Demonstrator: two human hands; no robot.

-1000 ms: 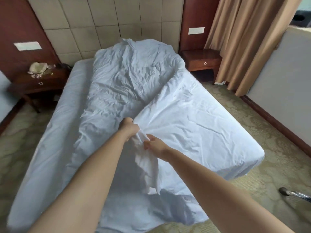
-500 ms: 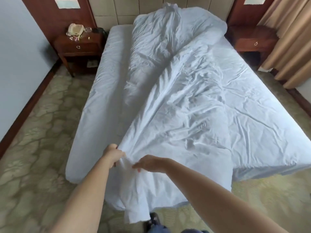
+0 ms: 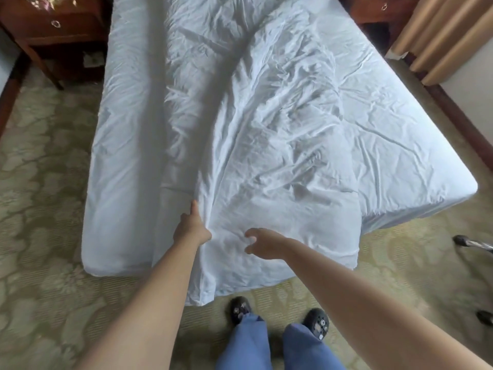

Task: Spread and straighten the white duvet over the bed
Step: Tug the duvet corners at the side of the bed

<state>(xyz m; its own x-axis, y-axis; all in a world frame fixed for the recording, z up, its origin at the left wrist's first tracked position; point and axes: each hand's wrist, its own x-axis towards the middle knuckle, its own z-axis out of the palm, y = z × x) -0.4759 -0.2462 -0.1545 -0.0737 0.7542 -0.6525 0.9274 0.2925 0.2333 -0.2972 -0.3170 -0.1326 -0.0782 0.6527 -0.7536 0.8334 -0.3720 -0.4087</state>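
The white duvet [image 3: 269, 145] lies crumpled in a long band down the middle of the bed [image 3: 125, 161]. Its near end hangs over the foot of the mattress to the floor. My left hand [image 3: 192, 227] is at the duvet's left folded edge near the foot, one finger straight along the fold and the others tucked under the fabric, gripping it. To its right, my right hand [image 3: 262, 241] sits on the duvet with fingers and thumb curled round a small tuck of cloth. The strip of mattress left of the duvet is bare sheet.
A dark wooden nightstand [image 3: 53, 28] stands at the far left of the bed, and another [image 3: 378, 9] at the far right beside tan curtains [image 3: 440, 36]. My shoes [image 3: 240, 309] are on patterned carpet at the foot. A metal leg [image 3: 474, 243] shows at the right.
The duvet's near end, held up before, has been pulled toward the foot and laid down over the mattress edge. Both hands have lowered with it and moved apart.
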